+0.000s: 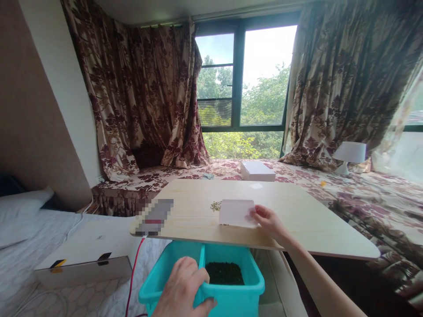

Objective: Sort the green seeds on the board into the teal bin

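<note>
Just below the near edge of the worktop (310,215), a turquoise tub (238,289) has two compartments; the right one holds dark, crumbly matter (225,273). The left hand (185,281) has its fingers closed over the tub's near rim at the divider, hiding part of the left compartment. The right hand (268,221) pinches a pale, flat sheet (236,212) on the worktop, beside loose greenish bits (216,206). Pixelation masks a dark object (155,213) at left.

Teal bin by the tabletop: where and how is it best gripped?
Probably grip the teal bin by its near rim, from the near side: that lip is exposed, while the tabletop partly hides the far rim. The left hand grips there.
</note>
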Demonstrator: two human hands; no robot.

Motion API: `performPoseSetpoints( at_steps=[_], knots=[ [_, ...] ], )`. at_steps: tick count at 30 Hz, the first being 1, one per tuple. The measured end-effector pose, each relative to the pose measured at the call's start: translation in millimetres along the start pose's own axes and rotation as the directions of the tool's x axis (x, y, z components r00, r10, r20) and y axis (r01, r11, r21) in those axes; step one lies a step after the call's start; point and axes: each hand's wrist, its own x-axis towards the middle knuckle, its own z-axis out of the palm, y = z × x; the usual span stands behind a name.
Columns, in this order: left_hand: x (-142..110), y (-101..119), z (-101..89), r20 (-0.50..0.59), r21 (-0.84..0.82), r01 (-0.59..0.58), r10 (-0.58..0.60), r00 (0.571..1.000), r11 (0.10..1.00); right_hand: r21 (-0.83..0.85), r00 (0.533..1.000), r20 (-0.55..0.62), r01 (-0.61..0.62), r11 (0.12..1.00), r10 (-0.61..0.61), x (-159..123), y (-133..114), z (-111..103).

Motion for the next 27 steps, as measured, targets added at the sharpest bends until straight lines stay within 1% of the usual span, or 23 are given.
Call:
performPoseSetpoints(
  at_steps=[3, 6, 9, 10, 11, 12, 14, 16, 18, 21, 27],
  knots=[
    [0.7, -3.7, 0.8, -0.004, 0.016, -0.017, 0.017, 1.000, 1.000, 0.034, 0.998, 0.057, -0.011, 0.999, 0.009, -7.6, -2.7, -0.1],
    [2.2, -6.4, 3.2, -0.035, 0.040, -0.082, 0.083, 0.996, 0.996, 0.061, 0.992, 0.125, -0.040, 0.997, 0.032, -19.6, -8.8, -2.5],
    [4.5, -3.8, 7.1, -0.051, 0.085, -0.142, 0.146, 0.988, 0.986, 0.050, 0.975, 0.211, -0.087, 0.995, 0.075, -30.6, -15.9, -12.1],
    [5.5, -1.3, 8.7, -0.064, 0.106, -0.143, 0.151, 0.987, 0.984, 0.036, 0.973, 0.213, -0.098, 0.995, 0.088, -32.6, -17.4, -17.0],
    [6.6, 1.8, 10.5, -0.079, 0.127, -0.140, 0.150, 0.986, 0.982, 0.023, 0.977, 0.188, -0.103, 0.994, 0.096, -33.3, -17.9, -22.7],
    [7.9, 5.3, 12.3, -0.095, 0.144, -0.134, 0.149, 0.984, 0.980, 0.014, 0.986, 0.133, -0.100, 0.995, 0.098, -32.6, -17.5, -28.6],
    [10.9, 12.1, 16.1, -0.113, 0.163, -0.146, 0.165, 0.980, 0.976, 0.007, 0.996, -0.041, -0.081, 0.997, 0.081, -28.1, -13.9, -39.9],
    [14.3, 17.3, 20.1, -0.110, 0.176, -0.189, 0.210, 0.971, 0.966, 0.003, 0.977, -0.204, -0.063, 0.998, 0.063, -21.3, -8.1, -47.9],
    [17.6, 20.7, 24.6, -0.107, 0.197, -0.228, 0.252, 0.962, 0.954, -0.011, 0.947, -0.318, -0.051, 0.999, 0.045, -14.3, -1.8, -51.1],
    [20.9, 24.1, 32.0, -0.111, 0.218, -0.249, 0.277, 0.954, 0.944, -0.063, 0.913, -0.407, -0.030, 0.998, 0.002, -5.6, 7.0, -48.2],
    [19.3, 24.9, 42.3, -0.167, 0.200, -0.264, 0.298, 0.940, 0.944, -0.205, 0.878, -0.467, 0.002, 0.979, -0.099, 7.6, 22.0, -37.6]
  ],
)
